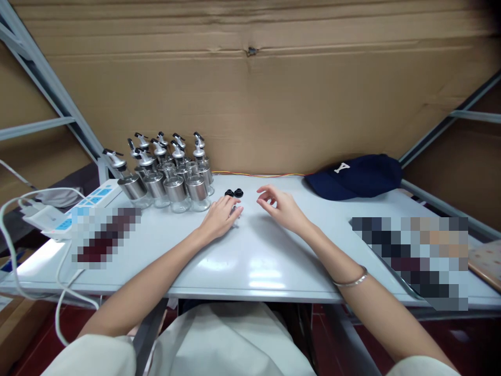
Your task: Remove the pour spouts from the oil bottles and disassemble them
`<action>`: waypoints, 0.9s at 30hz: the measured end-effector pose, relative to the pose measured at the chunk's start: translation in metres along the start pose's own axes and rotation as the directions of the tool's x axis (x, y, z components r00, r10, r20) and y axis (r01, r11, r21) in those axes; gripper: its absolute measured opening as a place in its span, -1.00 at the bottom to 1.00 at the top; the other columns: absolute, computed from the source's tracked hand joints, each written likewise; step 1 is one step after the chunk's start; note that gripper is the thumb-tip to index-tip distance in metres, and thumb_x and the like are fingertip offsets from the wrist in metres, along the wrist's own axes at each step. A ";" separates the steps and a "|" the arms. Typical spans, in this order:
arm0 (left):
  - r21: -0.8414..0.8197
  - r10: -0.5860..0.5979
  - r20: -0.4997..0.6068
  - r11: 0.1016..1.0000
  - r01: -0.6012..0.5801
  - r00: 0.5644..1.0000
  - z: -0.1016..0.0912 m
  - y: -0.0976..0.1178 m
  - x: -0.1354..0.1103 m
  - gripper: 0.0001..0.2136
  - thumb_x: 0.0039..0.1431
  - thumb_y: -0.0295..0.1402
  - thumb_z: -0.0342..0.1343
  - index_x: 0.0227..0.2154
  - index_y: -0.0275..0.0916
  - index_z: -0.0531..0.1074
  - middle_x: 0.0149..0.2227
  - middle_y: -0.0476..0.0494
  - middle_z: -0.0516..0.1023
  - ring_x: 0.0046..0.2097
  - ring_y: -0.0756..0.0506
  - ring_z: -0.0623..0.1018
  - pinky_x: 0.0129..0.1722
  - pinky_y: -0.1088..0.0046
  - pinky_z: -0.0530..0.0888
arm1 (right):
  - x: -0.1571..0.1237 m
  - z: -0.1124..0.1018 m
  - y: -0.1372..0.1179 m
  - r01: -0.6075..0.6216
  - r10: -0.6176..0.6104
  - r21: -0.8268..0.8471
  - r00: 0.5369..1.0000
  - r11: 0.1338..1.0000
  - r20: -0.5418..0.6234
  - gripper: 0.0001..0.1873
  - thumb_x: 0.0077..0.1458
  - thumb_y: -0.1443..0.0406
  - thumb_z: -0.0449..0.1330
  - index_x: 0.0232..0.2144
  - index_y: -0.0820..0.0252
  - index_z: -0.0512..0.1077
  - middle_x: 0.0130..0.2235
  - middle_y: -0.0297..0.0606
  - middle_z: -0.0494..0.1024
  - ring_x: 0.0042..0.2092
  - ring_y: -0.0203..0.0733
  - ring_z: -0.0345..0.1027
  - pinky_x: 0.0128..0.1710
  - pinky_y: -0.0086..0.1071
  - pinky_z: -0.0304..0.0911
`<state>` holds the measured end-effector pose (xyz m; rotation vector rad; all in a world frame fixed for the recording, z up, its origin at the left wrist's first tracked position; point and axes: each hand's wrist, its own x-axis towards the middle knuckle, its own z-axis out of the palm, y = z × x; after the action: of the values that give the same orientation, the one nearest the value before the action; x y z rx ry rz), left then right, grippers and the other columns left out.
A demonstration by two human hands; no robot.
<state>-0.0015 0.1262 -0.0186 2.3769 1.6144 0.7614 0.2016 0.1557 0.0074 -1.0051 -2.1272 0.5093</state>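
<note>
My left hand (pixel 222 215) is low over the tabletop, palm down, with fingers stretched forward and thumb apart. Small shiny bits show under its fingers; what they belong to is hidden. Just beyond the fingertips lie two black round stopper-like pieces (pixel 238 192). My right hand (pixel 282 210) hovers to the right of them, its fingers loosely curved and apart, holding nothing. To the left of my hands stands a group of glass bottles with steel bands (pixel 176 190). Most carry silver pouring spouts with black levers (pixel 114 156); two front ones have bare necks.
A white power strip (pixel 99 196) with cables lies at the left edge of the white table (pixel 254 250). A navy cap (pixel 356 177) sits at the back right. Blurred flat items lie at both sides. A cardboard wall (pixel 250 104) closes off the back.
</note>
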 end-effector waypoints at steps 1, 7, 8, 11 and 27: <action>-0.004 0.000 -0.001 1.000 0.000 1.000 -0.001 0.000 0.000 -0.70 0.30 -0.20 -0.21 -0.09 -0.23 0.32 -0.07 -0.16 0.42 0.02 -0.15 0.37 0.03 0.22 0.30 | 0.000 0.000 -0.001 -0.002 0.002 -0.001 1.000 1.000 0.000 -0.80 0.09 0.26 0.03 -0.21 0.17 0.29 -0.37 -0.23 0.55 -0.38 -0.24 0.38 -0.34 -0.35 0.27; -0.004 0.058 -0.043 0.998 -0.058 0.997 -0.003 0.002 -0.002 -0.67 0.30 -0.20 -0.22 -0.04 -0.25 0.30 -0.04 -0.20 0.38 0.03 -0.17 0.34 0.05 0.20 0.28 | 0.000 -0.002 -0.003 -0.009 0.009 -0.005 1.000 1.000 -0.016 -0.81 0.10 0.25 0.03 -0.21 0.16 0.29 -0.36 -0.23 0.55 -0.37 -0.23 0.39 -0.34 -0.34 0.28; -0.001 0.081 -0.068 0.997 -0.081 0.994 -0.004 0.003 -0.002 -0.68 0.30 -0.21 -0.21 -0.04 -0.26 0.29 -0.04 -0.21 0.38 0.03 -0.16 0.34 0.06 0.21 0.27 | 0.000 -0.002 -0.004 -0.007 0.007 -0.006 1.000 1.000 -0.020 -0.81 0.10 0.25 0.03 -0.21 0.16 0.29 -0.36 -0.23 0.55 -0.37 -0.23 0.39 -0.34 -0.34 0.28; -0.004 0.161 -0.202 0.986 -0.165 0.966 -0.014 0.007 -0.001 -0.71 0.29 -0.24 -0.19 -0.04 -0.24 0.28 -0.05 -0.20 0.38 0.01 -0.13 0.34 0.07 0.25 0.27 | -0.001 -0.002 -0.004 -0.003 0.003 0.003 0.999 1.000 -0.041 -0.82 0.10 0.24 0.04 -0.22 0.16 0.29 -0.37 -0.24 0.55 -0.37 -0.23 0.39 -0.34 -0.34 0.27; -0.226 -0.349 -0.814 0.927 0.300 0.464 -0.117 -0.111 0.006 -0.52 0.05 -0.51 0.05 0.03 -0.34 0.02 0.07 -0.39 0.23 0.11 -0.15 0.32 0.15 0.25 0.24 | 0.000 -0.004 -0.010 0.018 -0.013 0.044 0.993 0.999 -0.121 -0.83 0.10 0.24 0.04 -0.23 0.14 0.30 -0.40 -0.27 0.53 -0.38 -0.24 0.38 -0.44 -0.40 0.22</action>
<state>-0.1486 0.1598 0.0378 1.5451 2.2080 2.0421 0.1995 0.1500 0.0156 -0.9689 -2.0070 0.4744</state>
